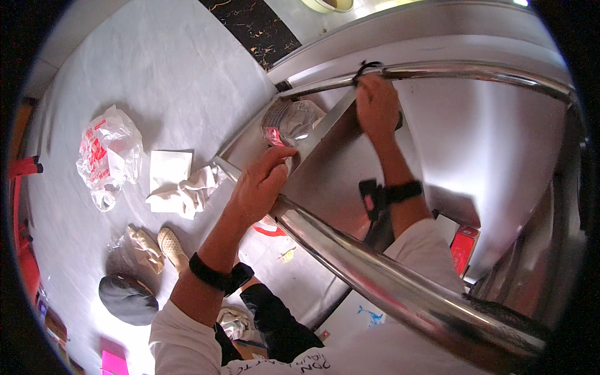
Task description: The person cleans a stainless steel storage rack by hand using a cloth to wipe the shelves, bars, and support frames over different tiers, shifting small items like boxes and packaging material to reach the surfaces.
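Observation:
At the far steel tube [468, 70] my right hand [378, 108] is curled around a thin black cord [368, 68]. The cord loops over the tube, just above a slanted sheet-metal panel [340, 112] with an upright edge. My left hand [258, 185] is over the near steel tube [356, 248], beside the panel's near end. Its index finger points inward with the other fingers bent; whether it grips anything is hidden. Beyond that finger, a stack of clear plastic containers [293, 122] with a red label sits between the tubes, left of the panel.
Left on the grey floor [187, 70] are a red-printed plastic bag [110, 154], a white sheet [171, 166], a crumpled cloth [194, 190] and a black cap-like object [127, 299]. A beige perforated shoe [171, 246] shows near my left arm. A red box [464, 251] stands at right.

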A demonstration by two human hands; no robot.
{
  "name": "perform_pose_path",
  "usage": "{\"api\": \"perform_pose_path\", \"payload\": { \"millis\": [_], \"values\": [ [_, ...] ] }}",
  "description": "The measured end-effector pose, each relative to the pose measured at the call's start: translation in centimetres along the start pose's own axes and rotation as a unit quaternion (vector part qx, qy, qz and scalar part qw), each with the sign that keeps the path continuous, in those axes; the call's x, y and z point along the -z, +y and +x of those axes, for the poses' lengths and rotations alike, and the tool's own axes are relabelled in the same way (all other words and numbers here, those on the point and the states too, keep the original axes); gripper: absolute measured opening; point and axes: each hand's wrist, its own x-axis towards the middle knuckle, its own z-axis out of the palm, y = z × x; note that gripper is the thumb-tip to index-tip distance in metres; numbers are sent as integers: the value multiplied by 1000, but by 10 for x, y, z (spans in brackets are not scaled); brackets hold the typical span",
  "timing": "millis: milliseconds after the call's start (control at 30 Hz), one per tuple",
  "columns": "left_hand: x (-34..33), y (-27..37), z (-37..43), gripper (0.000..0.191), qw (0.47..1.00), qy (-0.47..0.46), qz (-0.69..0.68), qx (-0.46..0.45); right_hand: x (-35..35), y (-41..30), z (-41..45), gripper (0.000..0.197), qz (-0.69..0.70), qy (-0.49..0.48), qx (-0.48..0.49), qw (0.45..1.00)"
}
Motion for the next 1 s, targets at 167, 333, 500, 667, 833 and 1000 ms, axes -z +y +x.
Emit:
{"api": "perform_pose_path", "payload": {
  "millis": [167,333,500,667,833,1000],
  "values": [
    [7,-13,-10,28,997,42,-52,48,16,-91,-66,24,126,-41,110,985],
    [-2,-33,3,22,991,120,56,24,42,-112,-110,27,82,-13,87,993],
    [-1,-44,-18,25,986,133,96,43,47,-118,-204,30,130,-153,-31,979],
    [7,-44,-36,33,993,59,99,-3,77,-121,-147,30,74,-110,67,989],
    [17,-38,-44,36,989,22,149,-13,29,-101,-87,35,36,-29,-22,999],
    [18,-34,-52,39,981,38,187,-20,21,-118,-116,36,-2,-13,-59,998]
  ]
}}
